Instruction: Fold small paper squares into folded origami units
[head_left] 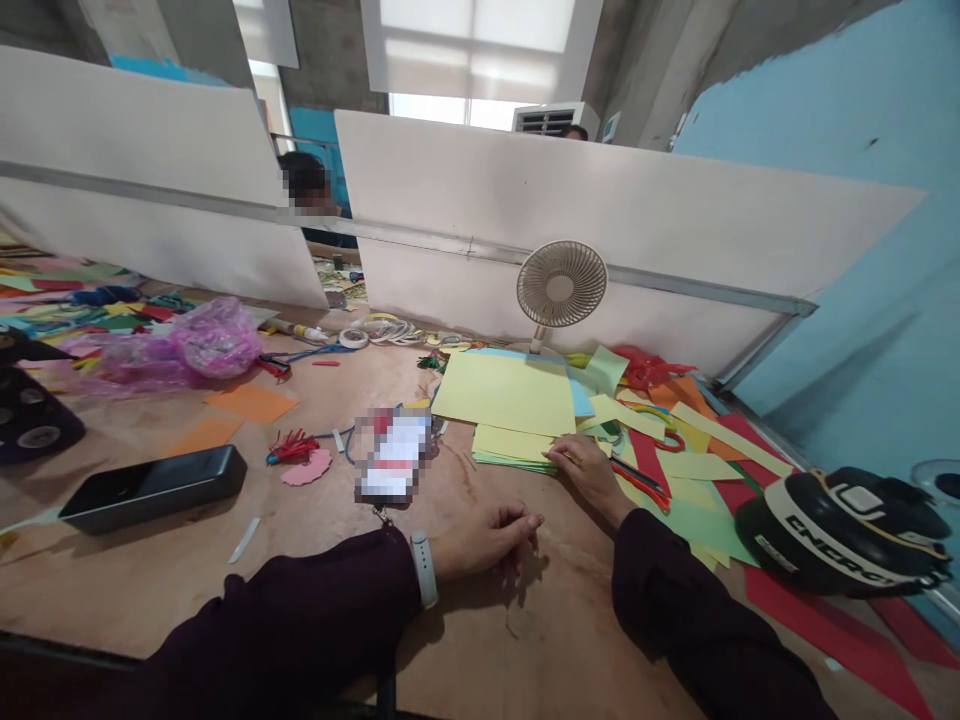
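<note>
My right hand (586,470) is bent over the right end of a small stack of yellow and green paper (510,445), fingers closed at its edge. A ring shows on one finger. Behind that stack lies a larger yellow sheet (506,388), with light blue paper (583,397) under it. My left hand (491,540) rests on the wooden table (480,650), loosely curved, fingers slightly apart, with nothing visible in it. A white watch band (424,568) circles that wrist. Beside it lies a phone (395,458), its screen blurred out.
A small fan (561,287) stands behind the papers, before a white partition (450,180). Scissors (645,483) and coloured strips lie to the right, near a black bottle (840,530). On the left are a black box-shaped device (154,487) and pink plastic (217,340). Another person (307,185) sits beyond.
</note>
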